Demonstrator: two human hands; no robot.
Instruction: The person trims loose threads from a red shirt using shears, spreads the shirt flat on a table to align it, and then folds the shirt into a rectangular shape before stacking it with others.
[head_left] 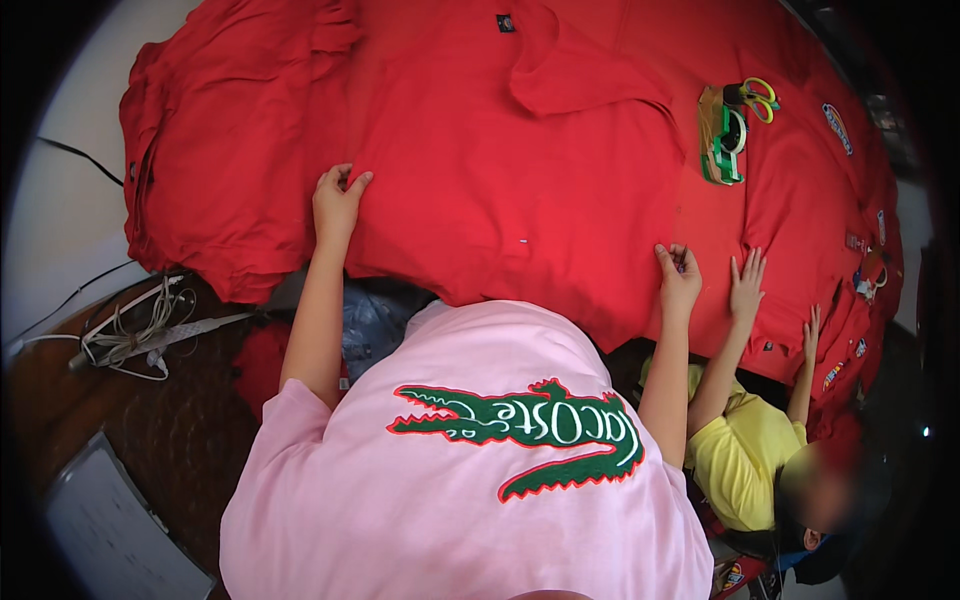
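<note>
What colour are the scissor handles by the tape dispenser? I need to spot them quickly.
Yellow-green handles on the scissors, beside the green tape dispenser; the head view shows them.

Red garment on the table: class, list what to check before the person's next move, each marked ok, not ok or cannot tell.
1. Left hand on the red garment, fingers pinching its edge: ok.
2. Right hand on the near edge: ok.
3. Cloth flat between the hands: not ok, folds show.
4. Tape dispenser and scissors lie on the cloth: not ok.
5. Second person's hand close beside the right hand: not ok.
</note>
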